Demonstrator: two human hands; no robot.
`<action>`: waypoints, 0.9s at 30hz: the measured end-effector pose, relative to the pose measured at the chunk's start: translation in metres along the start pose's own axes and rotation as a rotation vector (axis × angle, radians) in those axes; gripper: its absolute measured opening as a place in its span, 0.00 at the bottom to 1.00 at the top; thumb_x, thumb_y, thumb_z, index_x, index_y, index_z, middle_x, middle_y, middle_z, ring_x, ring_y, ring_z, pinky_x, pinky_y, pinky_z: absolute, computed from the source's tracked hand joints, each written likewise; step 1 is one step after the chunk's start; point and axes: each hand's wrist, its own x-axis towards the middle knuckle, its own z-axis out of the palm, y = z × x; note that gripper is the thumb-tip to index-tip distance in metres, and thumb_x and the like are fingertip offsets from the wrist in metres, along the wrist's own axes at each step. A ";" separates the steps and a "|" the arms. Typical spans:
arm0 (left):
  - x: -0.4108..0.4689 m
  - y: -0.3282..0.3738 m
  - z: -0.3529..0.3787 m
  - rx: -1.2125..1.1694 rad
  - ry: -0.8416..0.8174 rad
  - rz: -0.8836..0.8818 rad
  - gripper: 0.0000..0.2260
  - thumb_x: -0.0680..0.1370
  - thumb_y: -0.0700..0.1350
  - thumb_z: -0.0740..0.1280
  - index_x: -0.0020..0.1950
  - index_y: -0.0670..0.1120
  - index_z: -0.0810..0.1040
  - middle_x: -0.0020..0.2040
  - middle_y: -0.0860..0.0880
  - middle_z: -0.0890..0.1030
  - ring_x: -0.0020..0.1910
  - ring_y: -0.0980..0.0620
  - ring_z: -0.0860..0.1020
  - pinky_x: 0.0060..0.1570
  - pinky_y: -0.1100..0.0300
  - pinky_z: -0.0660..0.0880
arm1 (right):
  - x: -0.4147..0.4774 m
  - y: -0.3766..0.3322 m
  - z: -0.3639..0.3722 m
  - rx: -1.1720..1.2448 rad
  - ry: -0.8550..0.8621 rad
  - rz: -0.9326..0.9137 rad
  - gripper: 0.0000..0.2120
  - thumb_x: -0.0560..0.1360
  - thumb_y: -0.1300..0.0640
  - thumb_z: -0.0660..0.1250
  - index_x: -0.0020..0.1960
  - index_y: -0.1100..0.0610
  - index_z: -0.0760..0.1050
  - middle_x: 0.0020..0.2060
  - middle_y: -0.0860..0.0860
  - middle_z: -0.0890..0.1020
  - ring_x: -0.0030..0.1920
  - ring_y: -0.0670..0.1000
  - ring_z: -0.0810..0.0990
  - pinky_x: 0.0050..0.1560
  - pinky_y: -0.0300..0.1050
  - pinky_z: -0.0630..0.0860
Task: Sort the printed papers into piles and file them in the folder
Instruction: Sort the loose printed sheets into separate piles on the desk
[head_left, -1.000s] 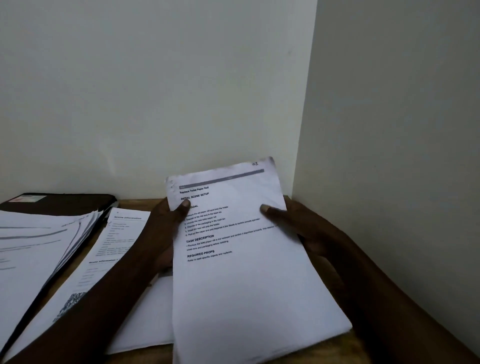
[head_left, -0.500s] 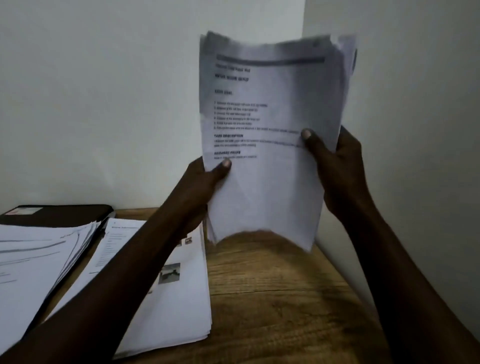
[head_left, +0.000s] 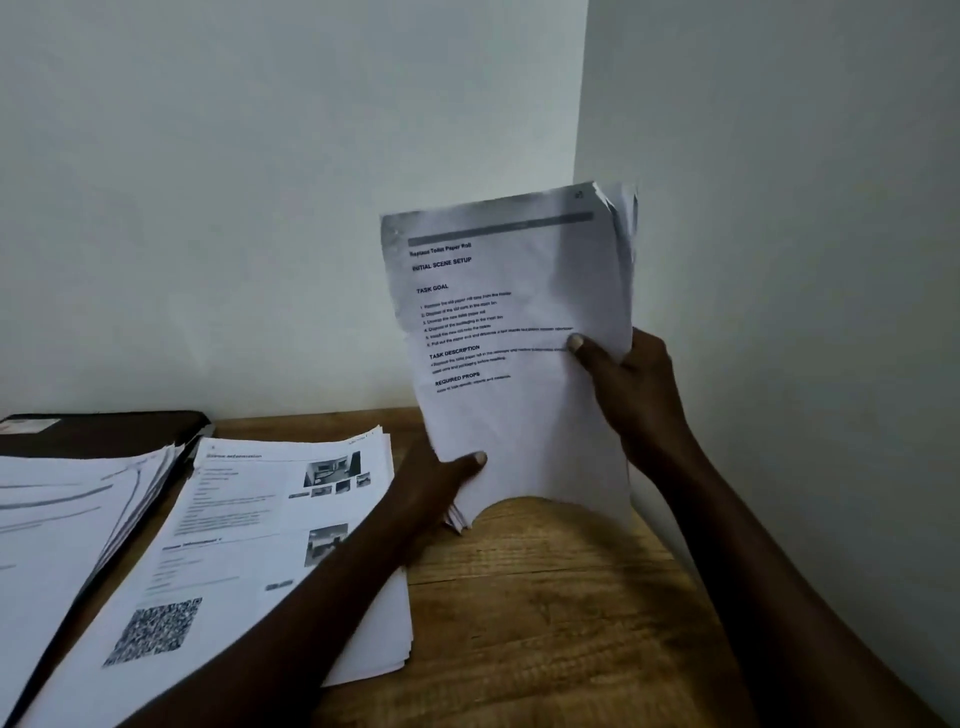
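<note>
I hold a paper stack (head_left: 519, 415) upright, right of the QR-code pile (head_left: 234, 545).
Left of the QR-code pile: dark folder (head_left: 98, 434) with a fanned pile (head_left: 62, 519) on it. Right of it, over the wooden table (head_left: 545, 597): my left hand (head_left: 441, 483) pinches the stack's bottom-left corner, and my right hand (head_left: 628, 384) grips its right edge, thumb on front.

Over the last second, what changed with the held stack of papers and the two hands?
The held stack was lifted off the table to upright, then lowered; its bottom edge is now near the table. The left hand slid down the left edge to the bottom corner; the right hand keeps gripping the right edge. The QR-code pile, the left pile and the dark folder stayed put.
</note>
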 end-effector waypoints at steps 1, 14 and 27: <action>-0.003 0.004 -0.002 -0.008 0.001 -0.012 0.14 0.76 0.38 0.71 0.53 0.54 0.74 0.50 0.51 0.83 0.53 0.47 0.80 0.59 0.47 0.76 | 0.006 -0.004 -0.002 0.005 0.000 0.002 0.07 0.75 0.54 0.70 0.51 0.56 0.79 0.45 0.50 0.83 0.47 0.53 0.82 0.47 0.49 0.79; -0.059 0.025 -0.078 -0.074 -0.344 -0.293 0.27 0.77 0.27 0.62 0.71 0.49 0.70 0.61 0.45 0.82 0.58 0.43 0.82 0.54 0.49 0.81 | 0.034 -0.007 0.014 0.168 -0.278 0.349 0.15 0.74 0.60 0.72 0.59 0.62 0.77 0.50 0.57 0.83 0.48 0.57 0.82 0.50 0.47 0.79; -0.021 0.042 -0.121 -0.520 -0.046 -0.337 0.17 0.78 0.42 0.65 0.66 0.39 0.76 0.61 0.38 0.81 0.59 0.40 0.80 0.53 0.40 0.77 | -0.017 0.026 0.046 0.288 -0.731 0.704 0.22 0.70 0.59 0.75 0.62 0.61 0.76 0.54 0.58 0.84 0.55 0.59 0.83 0.60 0.58 0.77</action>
